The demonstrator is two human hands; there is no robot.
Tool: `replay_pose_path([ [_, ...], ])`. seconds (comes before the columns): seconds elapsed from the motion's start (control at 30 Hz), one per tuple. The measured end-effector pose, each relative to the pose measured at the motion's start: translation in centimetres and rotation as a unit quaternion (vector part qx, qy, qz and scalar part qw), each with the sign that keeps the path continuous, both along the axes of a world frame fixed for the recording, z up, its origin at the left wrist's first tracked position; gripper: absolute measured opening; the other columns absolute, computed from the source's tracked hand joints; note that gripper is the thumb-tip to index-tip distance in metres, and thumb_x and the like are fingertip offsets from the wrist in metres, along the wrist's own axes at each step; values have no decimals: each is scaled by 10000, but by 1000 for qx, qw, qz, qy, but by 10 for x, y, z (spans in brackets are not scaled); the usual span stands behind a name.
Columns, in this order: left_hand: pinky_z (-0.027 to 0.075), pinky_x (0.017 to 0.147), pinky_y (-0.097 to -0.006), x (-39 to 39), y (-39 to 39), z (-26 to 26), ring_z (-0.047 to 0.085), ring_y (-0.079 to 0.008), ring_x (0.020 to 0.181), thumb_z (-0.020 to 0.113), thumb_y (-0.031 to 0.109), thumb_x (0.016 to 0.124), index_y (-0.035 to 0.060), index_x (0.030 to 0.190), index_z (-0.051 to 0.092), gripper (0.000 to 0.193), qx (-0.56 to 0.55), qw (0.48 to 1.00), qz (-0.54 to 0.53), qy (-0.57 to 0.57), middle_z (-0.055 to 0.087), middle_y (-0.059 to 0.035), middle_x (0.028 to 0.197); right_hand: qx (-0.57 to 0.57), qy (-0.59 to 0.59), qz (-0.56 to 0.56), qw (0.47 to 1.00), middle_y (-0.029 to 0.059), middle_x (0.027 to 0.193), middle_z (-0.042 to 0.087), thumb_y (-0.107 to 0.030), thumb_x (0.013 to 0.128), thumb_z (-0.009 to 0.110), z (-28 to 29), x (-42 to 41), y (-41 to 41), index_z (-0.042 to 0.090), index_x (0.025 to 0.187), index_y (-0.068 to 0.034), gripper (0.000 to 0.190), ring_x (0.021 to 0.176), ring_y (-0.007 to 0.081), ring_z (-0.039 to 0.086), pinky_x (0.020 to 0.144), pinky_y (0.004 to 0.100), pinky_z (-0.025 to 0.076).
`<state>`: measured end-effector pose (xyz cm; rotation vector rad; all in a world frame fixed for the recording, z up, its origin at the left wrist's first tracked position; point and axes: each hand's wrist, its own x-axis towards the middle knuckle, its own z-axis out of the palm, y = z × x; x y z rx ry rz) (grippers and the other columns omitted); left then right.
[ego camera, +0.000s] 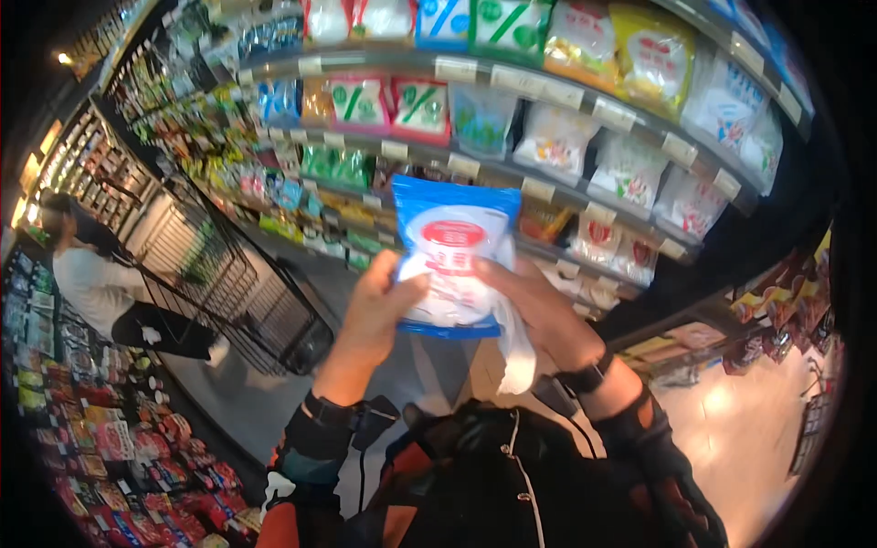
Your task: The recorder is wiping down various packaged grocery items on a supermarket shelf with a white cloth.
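A blue and white plastic packet point(455, 301) with a red oval and writing on its front is held upright between both hands. My left hand point(377, 312) grips its left side, thumb on the front. On its right side, my right hand point(541, 308) grips it with the thumb on the front too. A crumpled white tissue or thin bag point(517, 349) hangs beside the packet from my right hand. Behind the packet, shelves carry pink and green packets point(421, 109), a green and white packet point(510, 24) and clear bags of white contents point(555, 140).
A wire shopping cart point(240, 294) stands in the aisle at the left, with a person in a light top point(92, 288) behind it. Red packaged goods point(151, 472) fill a display at lower left. Hanging packets point(774, 329) are at the right.
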<state>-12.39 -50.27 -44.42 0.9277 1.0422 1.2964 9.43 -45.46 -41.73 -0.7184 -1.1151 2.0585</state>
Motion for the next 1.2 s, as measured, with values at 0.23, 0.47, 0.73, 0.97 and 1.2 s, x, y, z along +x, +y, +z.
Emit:
replay_pose_path([
  [0.23,414,1116,-412,-83,-48,-46,538,-246,1315,514,499,1033,-22,1478,417,692,60,967,18,-247,546,-150,1434,-28,30,65,997,92,1264,648,-292,1010,626,-36,-108,-10,548,1354,-6,455,1101,157,645,952,326,527],
  [0.47,483,1054,-402,-119,-79,-26,591,-268,1261,383,624,1031,12,1468,430,753,16,952,-3,-306,559,-169,1411,-17,-72,121,990,67,1179,681,-293,1034,583,-57,-151,-26,568,1326,-7,409,1025,104,651,893,304,544],
  [0.73,421,1133,-372,-126,-92,-86,545,-212,1307,432,293,1097,4,1503,349,505,159,882,-54,-439,528,-140,1454,99,-100,35,989,92,1218,666,-333,1076,494,-68,-192,-50,553,1339,19,443,1045,159,643,936,319,515],
  [0.97,447,1103,-388,-151,-86,-73,575,-243,1272,444,371,1075,16,1437,455,507,15,890,85,-447,590,-133,1385,0,-24,-23,999,97,1186,672,-366,1080,466,-68,-201,-35,564,1296,23,456,1019,169,656,905,320,526],
  [1.2,436,1111,-409,-154,-79,-50,569,-267,1284,381,532,1067,32,1474,425,646,60,886,67,-455,568,-149,1412,118,-84,-67,987,115,1361,566,-249,1081,470,-80,-223,-34,458,1431,31,448,1257,178,514,1087,331,381],
])
